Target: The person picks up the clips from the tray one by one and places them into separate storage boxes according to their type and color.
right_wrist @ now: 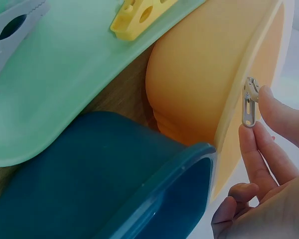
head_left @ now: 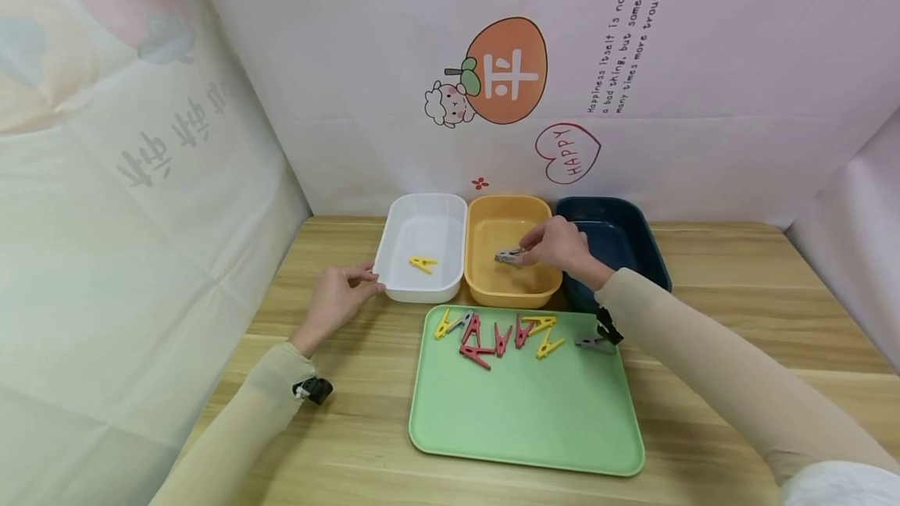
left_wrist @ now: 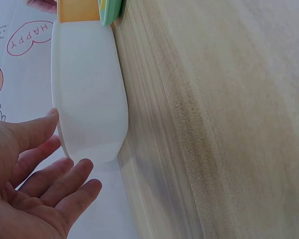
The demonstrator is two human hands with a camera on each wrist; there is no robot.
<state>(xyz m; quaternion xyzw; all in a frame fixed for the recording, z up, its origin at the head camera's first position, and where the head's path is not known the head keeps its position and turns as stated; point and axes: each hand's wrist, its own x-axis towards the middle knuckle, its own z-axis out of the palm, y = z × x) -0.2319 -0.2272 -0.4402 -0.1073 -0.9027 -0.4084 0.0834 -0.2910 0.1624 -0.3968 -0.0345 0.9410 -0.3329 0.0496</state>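
My right hand (head_left: 560, 244) pinches a grey clothespin (head_left: 509, 255) between thumb and fingertips, above the yellow-orange bin (head_left: 485, 291). In the right wrist view the clothespin (right_wrist: 249, 102) is seen end-on at that bin's rim. My left hand (head_left: 336, 301) touches the rim of the white bin (head_left: 422, 295) at its front left corner, fingers loosely spread in the left wrist view. A yellow clothespin (head_left: 423, 264) lies inside the white bin. On the green tray (head_left: 527, 412) lie several red clothespins (head_left: 501, 340), yellow clothespins (head_left: 549, 343) and grey clothespins (head_left: 594, 344).
A dark blue bin (head_left: 612, 244) stands right of the yellow-orange one, partly behind my right forearm. The three bins stand side by side against a printed cloth backdrop (head_left: 351, 131). The tray lies in front of them on a wooden table (head_left: 351, 420).
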